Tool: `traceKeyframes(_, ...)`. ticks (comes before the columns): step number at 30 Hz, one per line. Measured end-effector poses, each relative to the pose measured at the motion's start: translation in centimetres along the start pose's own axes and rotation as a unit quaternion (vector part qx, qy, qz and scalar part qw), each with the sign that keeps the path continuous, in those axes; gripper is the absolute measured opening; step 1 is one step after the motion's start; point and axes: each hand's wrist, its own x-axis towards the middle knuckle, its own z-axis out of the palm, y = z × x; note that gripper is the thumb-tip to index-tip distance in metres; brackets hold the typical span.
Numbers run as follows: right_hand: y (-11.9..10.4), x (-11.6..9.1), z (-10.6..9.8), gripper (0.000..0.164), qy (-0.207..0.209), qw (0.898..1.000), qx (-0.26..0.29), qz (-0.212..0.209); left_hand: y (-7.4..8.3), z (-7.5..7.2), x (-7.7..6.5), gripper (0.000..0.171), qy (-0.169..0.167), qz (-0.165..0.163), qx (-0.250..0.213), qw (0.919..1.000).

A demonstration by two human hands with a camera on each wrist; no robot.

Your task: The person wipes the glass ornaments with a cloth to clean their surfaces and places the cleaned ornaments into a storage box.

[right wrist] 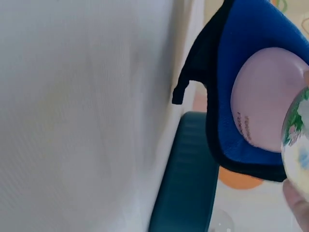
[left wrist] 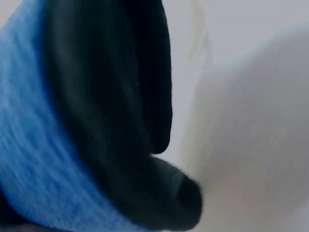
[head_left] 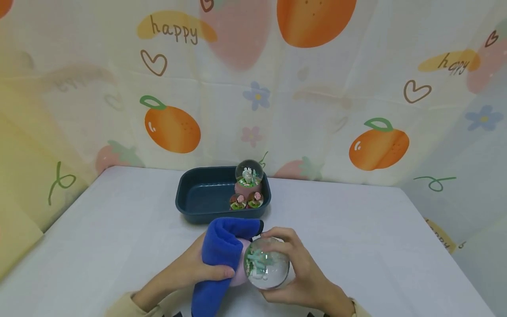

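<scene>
A snow globe [head_left: 269,264] with a pink base [right wrist: 265,96] is held sideways in front of the person, its glass ball toward the right. The right hand [head_left: 305,275] grips the ball, fingers over the top and thumb below. Around the base lies a blue cloth [head_left: 222,246] with a dark edge; the left hand [head_left: 202,264] holds the cloth against the base, thumb on the near side. In the left wrist view the cloth [left wrist: 38,135] and its dark edging fill the left part, and the left hand is hidden. Fingertips of the right hand show at the right wrist view's edge.
Behind the hands a dark teal tray [head_left: 206,215] stands on the white table [head_left: 348,233]. At its right end are a larger snow globe [head_left: 248,176] and two small globes [head_left: 238,201]. A fruit-printed curtain [head_left: 301,110] hangs behind the table.
</scene>
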Motion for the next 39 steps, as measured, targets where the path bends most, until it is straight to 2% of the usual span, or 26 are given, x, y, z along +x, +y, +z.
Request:
traceKeyframes(3, -0.1, 0.1, -0.3, 0.096, 0.0, 0.998, -0.017, 0.061, -0.1, 0.2, 0.0, 0.076, 0.023, 0.037, 0.014, 0.999)
traceKeyframes(7, -0.3, 0.2, -0.4, 0.1, -0.005, 0.99, -0.003, 0.138, -0.3, 0.4, 0.1, 0.081, 0.061, 0.1, 0.055, 0.9916)
traceKeyframes(10, -0.4, 0.2, -0.3, 0.098, -0.013, 0.987, 0.013, 0.159, -0.4, 0.5, 0.0, 0.084, 0.085, 0.115, 0.077, 0.9867)
traceKeyframes(17, -0.5, 0.3, -0.3, 0.097, -0.022, 0.99, 0.027, 0.14, -0.6, 0.8, -0.1, 0.084, 0.101, 0.114, 0.083, 0.9848)
traceKeyframes(20, -0.4, 0.2, -0.2, 0.093, -0.015, 0.99, 0.048, 0.129, -0.7, 1.0, 0.0, 0.083, 0.097, 0.129, 0.092, 0.9827)
traceKeyframes(24, -0.1, -0.1, 0.0, 0.084, 0.003, 0.992, 0.062, 0.114, -0.7, 1.3, 0.0, 0.079, 0.097, 0.153, 0.125, 0.9755)
traceKeyframes(27, 0.0, -0.2, 0.0, 0.08, 0.011, 0.993, 0.057, 0.107, -0.6, 1.3, 0.1, 0.066, 0.116, 0.153, 0.142, 0.9711)
traceKeyframes(29, 0.0, -0.2, 0.1, 0.079, 0.009, 0.994, 0.056, 0.094, -0.4, 1.2, 0.1, 0.054, 0.137, 0.141, 0.146, 0.9697)
traceKeyframes(32, 0.0, 0.0, 0.2, 0.078, 0.006, 0.996, 0.051, 0.068, -0.3, 1.0, 0.1, 0.042, 0.15, 0.117, 0.136, 0.9722)
traceKeyframes(34, 0.0, 0.1, 0.2, 0.079, 0.005, 0.997, 0.045, 0.055, -0.2, 0.9, 0.1, 0.046, 0.132, 0.1, 0.122, 0.9786)
traceKeyframes(37, -0.1, 0.3, 0.1, 0.08, 0.01, 0.999, 0.029, 0.043, -0.1, 0.9, 0.1, 0.062, 0.08, 0.081, 0.109, 0.9876)
traceKeyframes(39, -0.2, 0.3, 0.1, 0.082, 0.01, 0.999, 0.023, 0.043, 0.0, 0.9, 0.1, 0.075, 0.048, 0.083, 0.115, 0.9888)
